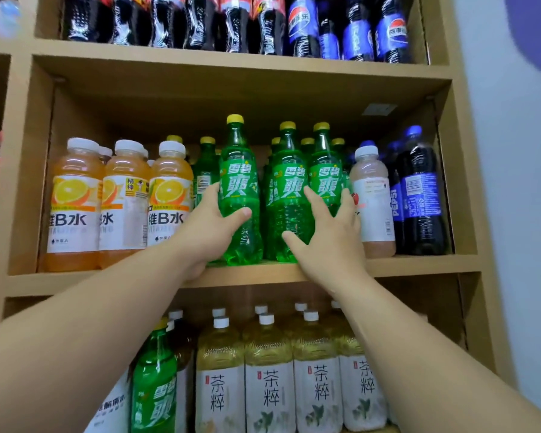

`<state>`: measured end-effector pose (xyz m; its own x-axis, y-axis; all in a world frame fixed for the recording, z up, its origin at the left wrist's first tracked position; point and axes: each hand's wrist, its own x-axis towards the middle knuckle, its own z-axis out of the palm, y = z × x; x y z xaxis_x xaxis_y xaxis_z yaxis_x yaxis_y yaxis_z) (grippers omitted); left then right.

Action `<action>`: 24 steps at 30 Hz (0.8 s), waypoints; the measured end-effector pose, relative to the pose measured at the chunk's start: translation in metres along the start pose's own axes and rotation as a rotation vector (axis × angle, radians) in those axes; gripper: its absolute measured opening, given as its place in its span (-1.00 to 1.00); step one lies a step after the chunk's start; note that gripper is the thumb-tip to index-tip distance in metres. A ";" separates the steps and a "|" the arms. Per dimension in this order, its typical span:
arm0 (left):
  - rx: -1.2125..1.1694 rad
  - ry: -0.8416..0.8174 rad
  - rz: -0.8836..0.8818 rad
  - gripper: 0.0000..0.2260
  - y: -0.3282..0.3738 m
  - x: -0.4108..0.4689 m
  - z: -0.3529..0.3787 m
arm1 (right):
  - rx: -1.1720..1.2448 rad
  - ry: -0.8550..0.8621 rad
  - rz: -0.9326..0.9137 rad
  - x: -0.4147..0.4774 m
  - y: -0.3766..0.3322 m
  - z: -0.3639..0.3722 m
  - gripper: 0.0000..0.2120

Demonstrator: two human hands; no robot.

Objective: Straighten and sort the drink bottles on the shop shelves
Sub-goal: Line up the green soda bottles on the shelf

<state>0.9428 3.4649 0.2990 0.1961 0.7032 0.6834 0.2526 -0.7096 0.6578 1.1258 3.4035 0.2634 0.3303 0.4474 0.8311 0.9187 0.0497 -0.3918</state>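
Observation:
Several green soda bottles with yellow caps stand on the middle shelf (107, 279). My left hand (206, 228) grips the front left green bottle (239, 182), thumb across its front and fingers behind. My right hand (327, 235) wraps around the lower part of the right front green bottle (325, 173), its thumb lying across the neighbouring green bottle (286, 189). More green bottles (205, 170) stand behind. One lone green bottle (155, 379) stands on the shelf below among tea bottles.
Orange vitamin drink bottles (75, 201) fill the middle shelf's left. A pale pink drink bottle (372, 201) and dark blue-label cola bottles (419, 195) stand on its right. Cola bottles (238, 23) line the top shelf. Yellow tea bottles (269, 379) fill the lower shelf.

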 end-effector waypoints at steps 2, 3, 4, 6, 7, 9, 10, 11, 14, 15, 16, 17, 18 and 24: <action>-0.005 -0.025 0.020 -0.39 -0.001 0.002 0.001 | -0.019 -0.016 0.003 0.000 0.000 0.000 -0.24; 0.011 -0.028 0.030 -0.41 -0.001 0.003 0.002 | -0.027 -0.026 0.001 0.001 0.000 0.000 -0.24; 0.035 -0.020 0.037 -0.41 0.000 0.003 0.003 | -0.036 -0.035 -0.005 0.001 0.001 -0.001 -0.24; 0.096 0.007 0.039 -0.37 0.001 0.003 0.004 | -0.046 -0.052 -0.021 0.002 0.002 -0.003 -0.24; 0.132 0.030 0.035 -0.36 0.002 0.003 0.005 | -0.047 -0.060 -0.026 0.002 0.003 -0.004 -0.24; 0.211 0.070 0.049 -0.32 0.002 0.003 0.009 | -0.039 -0.074 -0.032 0.002 0.004 -0.006 -0.23; 0.247 0.078 0.060 -0.30 0.002 0.002 0.011 | -0.034 -0.080 -0.033 0.002 0.005 -0.007 -0.23; 0.274 0.079 0.065 -0.29 0.003 0.001 0.012 | -0.028 -0.084 -0.033 0.002 0.006 -0.008 -0.23; 0.298 0.059 0.055 -0.30 0.005 -0.001 0.013 | -0.025 -0.086 -0.037 0.002 0.007 -0.008 -0.24; 0.314 0.051 0.042 -0.30 0.006 -0.001 0.013 | -0.027 -0.086 -0.037 0.002 0.007 -0.008 -0.24; 0.330 0.047 0.032 -0.30 0.007 -0.001 0.013 | -0.027 -0.086 -0.036 0.002 0.007 -0.008 -0.24; 0.341 0.047 0.030 -0.30 0.007 0.000 0.013 | -0.027 -0.085 -0.037 0.002 0.007 -0.008 -0.24; 0.354 0.043 0.034 -0.30 0.007 0.001 0.014 | -0.025 -0.084 -0.037 0.002 0.006 -0.008 -0.24; 0.428 -0.012 0.005 -0.30 0.009 -0.006 0.009 | 0.017 -0.139 0.001 -0.004 0.000 -0.014 -0.25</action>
<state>0.9526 3.4551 0.2975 0.2092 0.7019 0.6809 0.6219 -0.6328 0.4613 1.1279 3.3895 0.2655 0.2972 0.5667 0.7685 0.9141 0.0636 -0.4004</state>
